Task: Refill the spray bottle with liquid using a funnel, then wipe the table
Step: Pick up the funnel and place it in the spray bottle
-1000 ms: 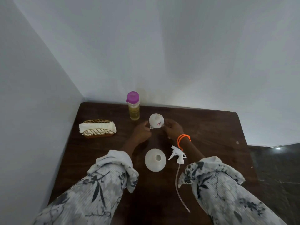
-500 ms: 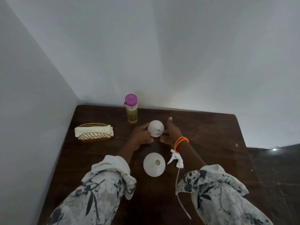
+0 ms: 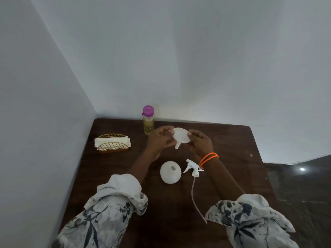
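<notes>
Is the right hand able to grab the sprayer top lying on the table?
Probably not right away. The right hand and left hand both hold the white funnel. The sprayer top lies uncovered just below the right wrist, so once the funnel is let go, the way looks free.

dark wooden table (image 3: pixel 223 140) — on it napkin holder (image 3: pixel 112 143), oil bottle (image 3: pixel 148 120), spray bottle (image 3: pixel 170 172), sprayer head (image 3: pixel 193 168).

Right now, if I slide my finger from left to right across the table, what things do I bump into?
Napkin holder → purple-capped bottle → white spray bottle → spray trigger head.
</notes>
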Available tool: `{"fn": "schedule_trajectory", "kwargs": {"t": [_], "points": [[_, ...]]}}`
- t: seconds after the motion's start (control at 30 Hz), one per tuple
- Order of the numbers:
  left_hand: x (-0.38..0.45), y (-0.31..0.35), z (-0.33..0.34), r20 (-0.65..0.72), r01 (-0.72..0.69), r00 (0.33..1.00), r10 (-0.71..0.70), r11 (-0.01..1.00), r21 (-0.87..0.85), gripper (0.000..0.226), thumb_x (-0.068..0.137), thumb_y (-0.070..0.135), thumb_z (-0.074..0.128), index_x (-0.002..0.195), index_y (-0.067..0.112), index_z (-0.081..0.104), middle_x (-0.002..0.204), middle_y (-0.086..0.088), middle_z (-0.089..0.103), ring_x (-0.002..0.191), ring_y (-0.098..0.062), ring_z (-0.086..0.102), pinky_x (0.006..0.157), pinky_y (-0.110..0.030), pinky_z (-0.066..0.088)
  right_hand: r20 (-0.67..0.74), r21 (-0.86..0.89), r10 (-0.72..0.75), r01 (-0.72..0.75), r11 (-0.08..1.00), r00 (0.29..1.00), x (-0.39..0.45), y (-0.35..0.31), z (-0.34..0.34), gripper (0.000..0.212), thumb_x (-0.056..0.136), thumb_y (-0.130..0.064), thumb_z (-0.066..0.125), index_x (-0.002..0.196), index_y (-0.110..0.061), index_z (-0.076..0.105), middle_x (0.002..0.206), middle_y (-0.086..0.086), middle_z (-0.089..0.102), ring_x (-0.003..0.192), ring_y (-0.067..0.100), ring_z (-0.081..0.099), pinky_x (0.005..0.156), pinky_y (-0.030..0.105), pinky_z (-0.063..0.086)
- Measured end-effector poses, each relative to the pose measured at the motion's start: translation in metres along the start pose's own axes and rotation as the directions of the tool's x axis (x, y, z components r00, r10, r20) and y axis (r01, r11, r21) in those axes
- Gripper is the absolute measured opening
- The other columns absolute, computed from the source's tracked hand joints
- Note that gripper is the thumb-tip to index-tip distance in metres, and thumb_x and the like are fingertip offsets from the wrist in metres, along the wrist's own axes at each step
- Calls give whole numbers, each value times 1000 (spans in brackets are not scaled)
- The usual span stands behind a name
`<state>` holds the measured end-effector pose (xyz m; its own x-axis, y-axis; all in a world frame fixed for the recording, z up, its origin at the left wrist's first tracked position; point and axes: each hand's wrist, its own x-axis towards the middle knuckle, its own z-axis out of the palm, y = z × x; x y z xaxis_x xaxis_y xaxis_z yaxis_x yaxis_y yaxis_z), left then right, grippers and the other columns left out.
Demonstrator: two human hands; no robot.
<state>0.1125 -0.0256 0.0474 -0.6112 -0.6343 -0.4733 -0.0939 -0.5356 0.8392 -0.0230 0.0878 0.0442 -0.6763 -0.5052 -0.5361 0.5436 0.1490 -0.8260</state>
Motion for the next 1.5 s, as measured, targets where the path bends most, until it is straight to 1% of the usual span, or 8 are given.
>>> {"fn": "schedule_trajectory", "kwargs": {"t": [0.13,0.33,0.7,0.93,1.07,1.17,1.4,1.5], "points": [[-33,10,-1,26,-10,1000,11,998,-64,52,87,13,80,135,9,60,124,-15,70,112,-29,72,91,-48,62,-27,24,-13,14,1000,1000,-36,-6,-2,15,95,-3,66,109,-6,72,123,21,67,114,37,66,88,52,61],[-72,-3,-12,53,-11,999,14,999,-51,30,92,12,75,121,5,73,117,-12,77,108,-27,75,97,-49,60,-47,35,3,-1,999,999,-82,4,-9,21,96,-1,63,116,0,68,120,23,68,111,40,67,78,45,64],[-97,-44,-24,-10,-11,1000,10,997,-72,24,90,10,77,114,12,77,117,-9,77,113,-28,73,97,-48,60,-110,-17,25,-27,999,994,-97,36,-10,17,94,2,62,105,-6,72,113,19,70,107,42,68,85,57,60],[-96,-58,-34,-6,35,999,-35,998,-51,23,89,13,78,113,14,77,118,-9,77,115,-27,72,98,-50,59,-116,-108,-11,-1,994,993,-97,46,-11,14,93,3,64,98,-7,73,104,16,72,103,41,67,78,47,60],[-96,-63,-44,56,63,996,-63,998,-7,47,76,34,89,118,16,76,120,-7,77,114,-27,72,98,-51,58,-148,-118,18,-36,992,989,-97,42,-13,6,91,-6,70,94,-8,75,101,15,73,94,33,67,63,38,58],[-95,-61,-54,77,84,994,-84,996,9,73,59,49,95,121,16,74,121,-7,76,113,-27,73,98,-50,59,-174,-103,45,-64,993,984,-93,31,-15,18,92,-17,72,99,-1,75,95,15,73,84,25,67,63,34,56],[-67,-32,-74,-107,115,988,-112,993,29,52,69,44,83,114,20,72,119,-8,74,109,-24,73,97,-46,60,-85,-208,13,-31,978,996,-53,2,3,17,91,-17,74,94,-1,73,80,15,68,66,22,63,60,31,55],[-40,-16,-77,-217,77,975,-46,988,134,44,82,38,84,119,17,72,116,-5,75,106,-19,72,94,-43,62,29,-369,-10,20,929,1000,-28,-7,24,10,90,-16,74,86,-7,74,74,12,63,60,20,56,54,29,49]]}}
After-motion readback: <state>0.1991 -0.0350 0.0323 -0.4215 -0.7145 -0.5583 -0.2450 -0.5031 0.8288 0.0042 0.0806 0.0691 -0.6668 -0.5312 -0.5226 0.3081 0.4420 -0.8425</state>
